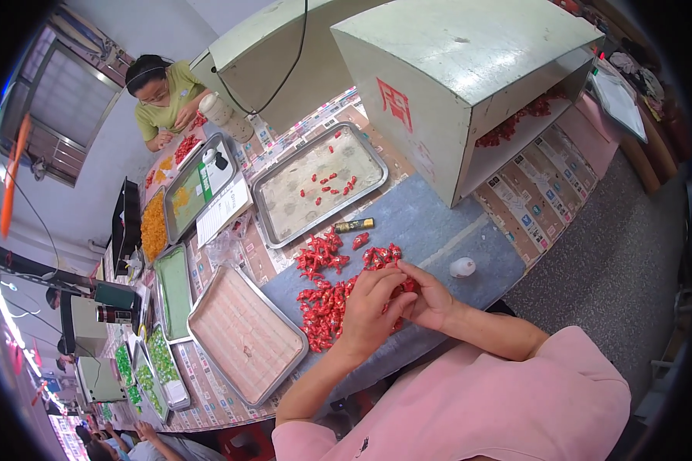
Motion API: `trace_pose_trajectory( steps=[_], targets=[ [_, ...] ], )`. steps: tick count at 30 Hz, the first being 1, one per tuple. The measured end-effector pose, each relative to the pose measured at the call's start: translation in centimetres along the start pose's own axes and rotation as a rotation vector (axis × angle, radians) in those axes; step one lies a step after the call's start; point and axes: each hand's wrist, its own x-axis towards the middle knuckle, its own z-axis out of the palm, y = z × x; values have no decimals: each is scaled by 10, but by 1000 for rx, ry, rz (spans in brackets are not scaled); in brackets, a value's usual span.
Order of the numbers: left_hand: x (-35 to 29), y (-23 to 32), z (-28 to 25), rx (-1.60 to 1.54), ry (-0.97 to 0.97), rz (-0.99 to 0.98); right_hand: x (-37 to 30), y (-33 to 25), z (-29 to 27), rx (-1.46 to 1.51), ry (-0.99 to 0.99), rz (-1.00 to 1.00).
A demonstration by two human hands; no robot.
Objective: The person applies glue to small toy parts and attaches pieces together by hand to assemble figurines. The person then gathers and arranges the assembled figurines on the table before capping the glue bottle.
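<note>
My left hand (370, 309) and my right hand (429, 298) meet over a heap of small glossy red moulded pieces (324, 307) on a blue-grey mat (430, 223). Both hands are closed, fingertips together around a small red piece (409, 286). My fingers cover most of it, so its exact shape is hidden. Just beyond the heap lies a short gold-and-black cylinder (354, 225), with a single red piece (360, 241) beside it. To the right of my right hand stands a small white bottle (462, 267).
A metal tray (265, 230) with scattered red pieces lies ahead; a pinkish tray (246, 338) sits left. A large pale cabinet (423, 100) stands at the back right, red pieces on its shelf. Across the table a person (161, 100) in yellow-green handles red pieces. Orange pieces (154, 227) lie far left.
</note>
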Motion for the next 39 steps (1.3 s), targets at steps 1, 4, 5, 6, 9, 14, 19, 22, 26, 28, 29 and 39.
trace_pose_trajectory(
  steps=[1,4,5,6,9,14,19,22,26,28,29,39],
  targets=[
    [1,-1,-2,-14,43,9,-2,-1,-3,4,18,0],
    [3,-21,-16,64,133,17,-7,-5,-9,25,58,4],
    [3,-33,-23,164,190,10,-7,-5,-10,38,77,21],
    [4,-46,-28,165,189,9,-8,-5,-10,39,76,23],
    [5,-70,-41,298,177,-172,-10,-2,-7,27,110,25],
    [11,-74,-36,539,-25,-189,-12,-2,-3,31,128,40],
    [13,-91,-30,615,-57,-205,-13,-1,-5,40,124,54],
    [13,-90,-32,580,-37,-219,-14,-2,-4,25,115,61],
    [8,-90,-35,535,104,-56,-14,-1,-2,-35,125,18],
    [5,-80,-36,454,117,-39,-14,-1,-1,-55,120,4],
    [4,-73,-37,374,133,-23,-13,-2,0,-78,115,-10],
    [-17,-25,-30,80,77,-131,-15,2,7,-191,104,-14]
  ],
)
